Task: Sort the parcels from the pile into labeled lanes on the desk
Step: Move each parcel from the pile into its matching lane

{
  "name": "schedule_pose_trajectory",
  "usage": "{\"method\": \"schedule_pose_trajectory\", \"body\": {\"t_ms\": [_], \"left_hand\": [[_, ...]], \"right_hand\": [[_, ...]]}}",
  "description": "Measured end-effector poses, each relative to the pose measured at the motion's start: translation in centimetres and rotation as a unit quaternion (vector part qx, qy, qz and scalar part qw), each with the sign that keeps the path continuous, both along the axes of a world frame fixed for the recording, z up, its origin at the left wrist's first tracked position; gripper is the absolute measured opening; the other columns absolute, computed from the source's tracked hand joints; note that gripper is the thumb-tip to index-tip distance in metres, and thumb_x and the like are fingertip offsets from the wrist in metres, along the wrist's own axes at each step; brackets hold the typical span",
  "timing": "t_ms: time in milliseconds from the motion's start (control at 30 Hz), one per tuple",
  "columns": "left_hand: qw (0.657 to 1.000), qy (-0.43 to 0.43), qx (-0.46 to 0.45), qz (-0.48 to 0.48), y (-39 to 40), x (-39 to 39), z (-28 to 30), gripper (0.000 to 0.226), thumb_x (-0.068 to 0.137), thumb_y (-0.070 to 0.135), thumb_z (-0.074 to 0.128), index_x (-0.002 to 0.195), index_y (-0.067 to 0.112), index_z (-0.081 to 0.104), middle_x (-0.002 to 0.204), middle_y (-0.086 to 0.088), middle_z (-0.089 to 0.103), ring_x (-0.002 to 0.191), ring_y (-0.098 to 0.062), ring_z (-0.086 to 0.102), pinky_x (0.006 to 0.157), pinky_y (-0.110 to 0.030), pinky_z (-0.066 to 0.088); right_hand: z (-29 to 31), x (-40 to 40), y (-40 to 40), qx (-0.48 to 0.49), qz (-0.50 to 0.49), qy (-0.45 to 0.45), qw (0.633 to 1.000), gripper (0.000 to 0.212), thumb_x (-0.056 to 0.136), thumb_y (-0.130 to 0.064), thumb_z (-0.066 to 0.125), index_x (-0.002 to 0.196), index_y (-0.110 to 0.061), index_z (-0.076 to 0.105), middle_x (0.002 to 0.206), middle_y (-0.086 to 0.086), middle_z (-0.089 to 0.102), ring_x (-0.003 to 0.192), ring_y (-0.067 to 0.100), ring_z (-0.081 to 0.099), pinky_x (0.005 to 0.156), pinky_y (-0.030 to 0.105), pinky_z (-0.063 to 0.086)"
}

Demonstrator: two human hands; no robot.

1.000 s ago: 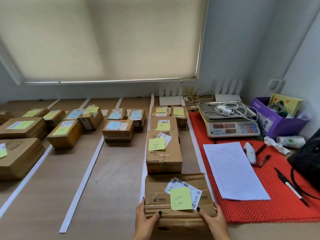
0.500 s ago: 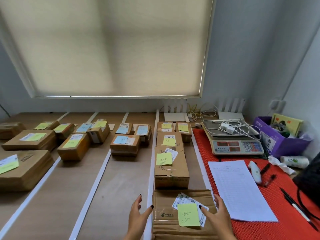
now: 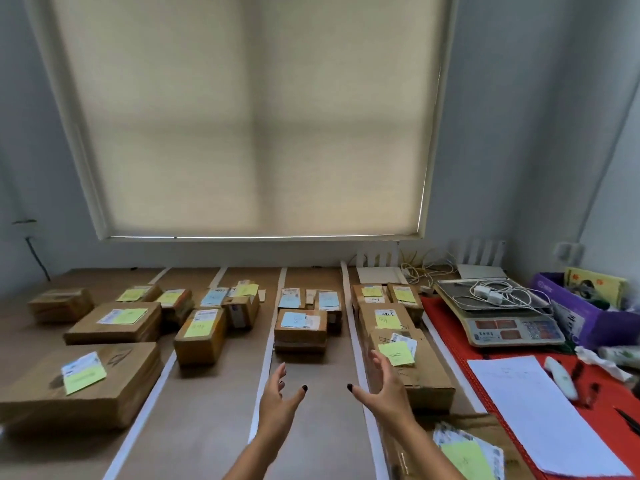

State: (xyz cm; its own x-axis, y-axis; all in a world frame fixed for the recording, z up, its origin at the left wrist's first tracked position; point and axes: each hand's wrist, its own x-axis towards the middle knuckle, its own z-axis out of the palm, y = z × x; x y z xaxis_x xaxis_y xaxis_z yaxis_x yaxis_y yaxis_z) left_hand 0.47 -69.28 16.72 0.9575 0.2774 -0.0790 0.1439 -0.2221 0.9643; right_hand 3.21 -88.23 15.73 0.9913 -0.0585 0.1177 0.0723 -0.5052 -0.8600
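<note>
Cardboard parcels with yellow or blue sticky notes lie in lanes marked by white strips on the wooden desk. The nearest parcel lies at the front of the right lane, with a yellow note on it. Behind it sits another parcel with a yellow note. My left hand and my right hand hover above the desk with palms facing each other and fingers relaxed. Neither hand holds anything. The right hand partly covers the second parcel's left edge.
A red mat on the right carries a weighing scale with a white cable, a sheet of paper, a white scanner and pens. A purple box stands at the far right. Large parcels fill the left lanes.
Both hands let go of the front parcel and lifted away to the left of it. The camera tilted upward, so the parcel now lies at the bottom right.
</note>
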Motion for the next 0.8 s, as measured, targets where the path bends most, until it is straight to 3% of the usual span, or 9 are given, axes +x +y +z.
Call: {"method": "schedule_pose_trajectory", "body": {"t_ms": [167,300,800], "left_hand": [[1.0,-0.003,0.012,-0.027,7.4,-1.0,1.1,0.067,0.086,0.012,0.064,0.144,0.019,0.031,0.149,-0.008,0.034,0.135,-0.026,0.035,0.107,-0.039,0.034],[0.999,-0.012,0.02,-0.028,11.7,-1.4,1.5,0.067,0.086,0.013,0.065,0.144,0.019,0.032,0.148,-0.004,0.036,0.134,-0.024,0.036,0.107,-0.038,0.034],[0.999,-0.037,0.002,-0.004,17.6,0.4,2.5,0.062,0.087,0.01,0.063,0.141,0.022,0.034,0.146,-0.005,0.038,0.133,-0.024,0.037,0.104,-0.039,0.037]], "right_hand": [[1.5,-1.7,9.3,-0.01,-0.006,-0.007,1.0,0.087,0.071,-0.04,0.077,0.142,-0.029,0.028,0.146,-0.003,0.038,0.13,0.015,0.04,0.097,0.024,0.035],[2.5,-2.1,14.4,0.004,0.023,-0.023,0.999,0.084,0.073,-0.033,0.078,0.141,-0.027,0.029,0.146,0.0,0.037,0.13,0.016,0.039,0.099,0.026,0.037],[3.8,0.5,20.4,0.01,0.064,-0.04,0.997,0.081,0.075,-0.03,0.075,0.141,-0.027,0.029,0.146,0.003,0.034,0.13,0.019,0.039,0.102,0.033,0.04]]}}
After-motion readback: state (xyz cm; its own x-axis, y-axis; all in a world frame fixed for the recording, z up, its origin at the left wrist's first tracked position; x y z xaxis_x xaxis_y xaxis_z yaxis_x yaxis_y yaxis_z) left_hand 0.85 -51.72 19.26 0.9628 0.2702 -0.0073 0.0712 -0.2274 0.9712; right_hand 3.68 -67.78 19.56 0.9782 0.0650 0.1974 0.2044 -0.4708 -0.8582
